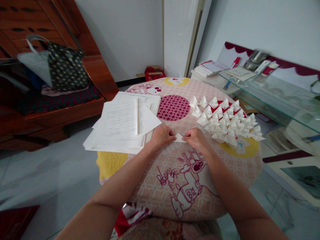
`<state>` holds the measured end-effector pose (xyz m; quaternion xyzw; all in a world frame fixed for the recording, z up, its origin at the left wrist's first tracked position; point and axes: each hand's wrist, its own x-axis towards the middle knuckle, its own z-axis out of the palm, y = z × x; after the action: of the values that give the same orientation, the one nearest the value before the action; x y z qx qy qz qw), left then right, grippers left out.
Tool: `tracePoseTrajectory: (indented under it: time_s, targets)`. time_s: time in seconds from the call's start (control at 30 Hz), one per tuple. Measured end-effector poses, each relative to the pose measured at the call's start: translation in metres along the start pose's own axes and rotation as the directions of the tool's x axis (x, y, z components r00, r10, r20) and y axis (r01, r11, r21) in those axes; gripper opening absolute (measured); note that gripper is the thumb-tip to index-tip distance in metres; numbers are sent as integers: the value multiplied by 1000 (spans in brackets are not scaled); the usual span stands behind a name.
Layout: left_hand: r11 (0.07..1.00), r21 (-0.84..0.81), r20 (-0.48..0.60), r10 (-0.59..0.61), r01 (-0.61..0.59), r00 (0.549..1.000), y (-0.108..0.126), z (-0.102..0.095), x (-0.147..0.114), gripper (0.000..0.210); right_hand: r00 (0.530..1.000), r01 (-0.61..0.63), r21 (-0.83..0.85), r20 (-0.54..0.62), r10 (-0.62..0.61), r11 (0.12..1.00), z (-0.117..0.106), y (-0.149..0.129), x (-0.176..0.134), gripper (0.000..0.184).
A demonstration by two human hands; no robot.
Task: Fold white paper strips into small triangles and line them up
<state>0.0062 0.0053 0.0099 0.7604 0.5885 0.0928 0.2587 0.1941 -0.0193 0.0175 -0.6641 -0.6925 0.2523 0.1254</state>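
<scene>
A small folded piece of white paper [179, 137] shows as a triangle between my two hands, low over the cloth. Its left corner is pinched by my left hand [163, 134], fingers closed. On the other corner, my right hand [195, 137] is closed in the same way. To the right stand several folded white paper pieces [220, 120], pointed and set close together in rows. Left of my hands lies a stack of white paper sheets [117, 120], the top ones bearing writing or print. My left wrist is right beside the stack's edge.
A pink patterned cloth [150, 186] covers the round table. Beyond its right side is a glass shelf [275, 100] with cups and papers. At the left stands a wooden bench [92, 76] with a dotted bag [66, 66]. A wall corner [178, 36] rises behind.
</scene>
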Motion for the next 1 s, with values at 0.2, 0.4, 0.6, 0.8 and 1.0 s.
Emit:
tracePoseTrajectory:
  time_s: [0.2,0.4,0.6,0.8,1.0]
  targets:
    - [1000,13,-26,22,-21,999,-1,2,0,14,1000,-24,61,4,23,998,-1,1,3,13]
    - [999,9,-33,31,-31,999,-3,5,2,13,999,16,87,28,-18,996,-4,5,6,15]
    - [999,28,-22,19,-18,1000,0,3,1,15,1000,14,45,19,-15,999,-4,5,6,16]
    - [999,32,-20,28,-28,999,1,2,0,15,1000,6,28,19,-7,1000,-2,5,5,11]
    - [980,2,-108,197,-198,974,-6,9,-1,16,1000,2,15,-3,-2,1000,-1,3,4,9]
